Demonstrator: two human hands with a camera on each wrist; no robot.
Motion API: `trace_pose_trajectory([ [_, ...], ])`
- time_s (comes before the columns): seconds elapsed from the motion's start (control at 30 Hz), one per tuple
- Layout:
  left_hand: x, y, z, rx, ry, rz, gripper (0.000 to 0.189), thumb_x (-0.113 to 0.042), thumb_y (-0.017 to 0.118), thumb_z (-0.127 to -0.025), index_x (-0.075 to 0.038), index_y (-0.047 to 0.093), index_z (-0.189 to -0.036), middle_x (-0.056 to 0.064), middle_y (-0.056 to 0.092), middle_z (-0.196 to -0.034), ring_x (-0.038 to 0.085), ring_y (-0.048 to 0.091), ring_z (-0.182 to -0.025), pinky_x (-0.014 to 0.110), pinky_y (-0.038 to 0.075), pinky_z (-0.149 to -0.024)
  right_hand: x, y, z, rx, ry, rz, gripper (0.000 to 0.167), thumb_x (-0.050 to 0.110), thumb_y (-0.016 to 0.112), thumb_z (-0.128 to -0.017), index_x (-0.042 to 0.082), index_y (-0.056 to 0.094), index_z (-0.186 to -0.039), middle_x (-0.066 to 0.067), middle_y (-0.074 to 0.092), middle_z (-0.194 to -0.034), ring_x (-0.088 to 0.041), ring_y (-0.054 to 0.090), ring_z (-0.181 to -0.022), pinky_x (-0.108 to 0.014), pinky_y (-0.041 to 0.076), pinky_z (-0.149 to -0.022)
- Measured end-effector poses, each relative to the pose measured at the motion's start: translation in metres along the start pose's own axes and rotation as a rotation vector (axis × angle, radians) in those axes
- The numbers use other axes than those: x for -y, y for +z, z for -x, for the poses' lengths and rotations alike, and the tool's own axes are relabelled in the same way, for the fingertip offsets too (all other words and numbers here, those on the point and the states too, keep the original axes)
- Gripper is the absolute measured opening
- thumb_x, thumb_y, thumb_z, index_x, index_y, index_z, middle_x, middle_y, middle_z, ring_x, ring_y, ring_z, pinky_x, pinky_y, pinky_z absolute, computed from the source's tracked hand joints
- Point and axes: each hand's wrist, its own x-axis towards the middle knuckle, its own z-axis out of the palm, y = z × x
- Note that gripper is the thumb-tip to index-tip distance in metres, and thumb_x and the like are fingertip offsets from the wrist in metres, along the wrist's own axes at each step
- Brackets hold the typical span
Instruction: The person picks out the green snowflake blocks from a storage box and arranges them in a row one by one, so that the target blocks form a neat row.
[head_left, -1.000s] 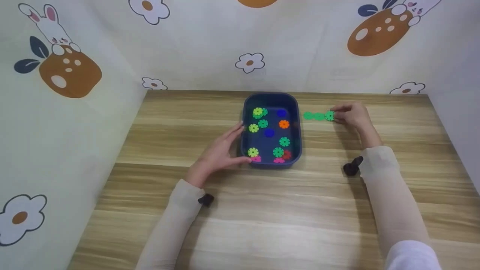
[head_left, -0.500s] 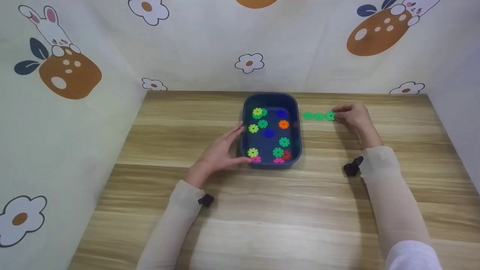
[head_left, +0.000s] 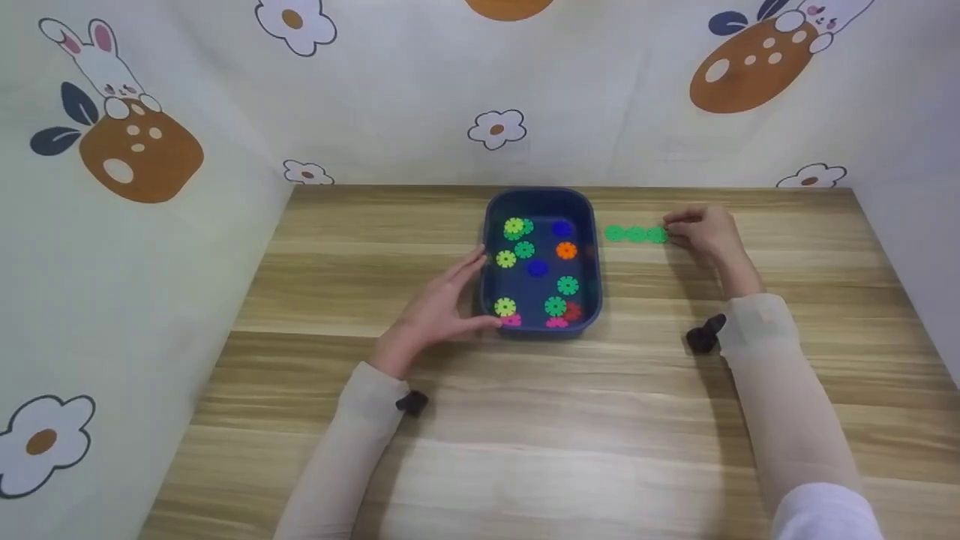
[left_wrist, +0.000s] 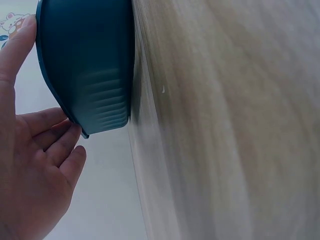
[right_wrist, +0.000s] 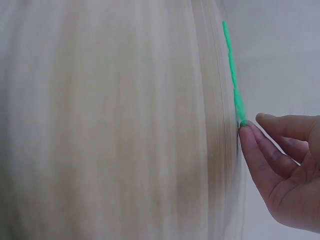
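Note:
In the head view, several small toothed discs lie in a dark blue tray, in green, yellow, blue, orange, red and pink. My left hand is at its left side, fingers long and thumb spread, fingertips touching the rim. The left wrist view has these fingertips against the tray's outer wall. Right of the tray, a row of green snowflake discs lies on the table. My right hand is at the row's right end. In the right wrist view, one fingertip touches the end disc; another stands apart from it.
The wooden table ends at a patterned backdrop behind and on the left. A pale wall surface rises on the right. Small black devices are worn at both wrists.
The right-end green disc, earlier tilted at my right fingertips, now lies flatter in line with the others. My left hand and the tray stay as they were.

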Motion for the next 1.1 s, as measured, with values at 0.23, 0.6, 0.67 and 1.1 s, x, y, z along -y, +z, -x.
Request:
trace_pose_trajectory([
  [0.23, 0.000, -0.001, 0.000, -0.007, 0.005, -0.001, 0.103, -0.060, 0.078, -0.076, -0.023, 0.028, -0.158, -0.013, 0.015, -0.168, 0.023, 0.025, -0.154, 0.052, 0.030, -0.122, 0.002, -0.001, 0.001, -0.016, 0.001, -0.020, 0.035, 0.012, 0.062, -0.098, -0.009, 0.061, -0.127, 0.008, 0.071, -0.097, 0.006, 0.065, -0.079, -0.016, 0.059, -0.079],
  [0.6, 0.000, 0.000, -0.001, -0.008, 0.018, -0.014, 0.104, -0.062, 0.078, -0.076, -0.022, 0.029, -0.158, -0.013, 0.016, -0.168, 0.025, 0.031, -0.151, 0.052, 0.034, -0.120, 0.012, 0.000, 0.001, -0.016, -0.029, -0.066, 0.040, 0.015, 0.067, -0.095, -0.011, 0.061, -0.126, 0.017, 0.069, -0.079, 0.002, 0.067, -0.070, -0.015, 0.057, -0.065],
  [0.67, 0.001, 0.000, -0.002, -0.009, 0.024, -0.021, 0.104, -0.062, 0.078, -0.076, -0.021, 0.029, -0.158, -0.012, 0.017, -0.168, 0.025, 0.033, -0.151, 0.051, 0.035, -0.119, 0.014, 0.000, 0.001, -0.019, -0.040, -0.069, 0.041, 0.015, 0.067, -0.095, -0.012, 0.061, -0.125, 0.018, 0.069, -0.077, 0.003, 0.066, -0.070, -0.014, 0.056, -0.063],
  [1.1, 0.002, 0.001, -0.001, -0.008, 0.025, -0.011, 0.104, -0.062, 0.077, -0.076, -0.022, 0.029, -0.158, -0.012, 0.015, -0.168, 0.024, 0.028, -0.153, 0.051, 0.033, -0.121, 0.031, 0.008, 0.007, -0.007, -0.092, -0.077, 0.036, 0.017, 0.065, -0.097, -0.008, 0.063, -0.124, 0.018, 0.068, -0.085, 0.004, 0.067, -0.078, -0.015, 0.058, -0.073],
])
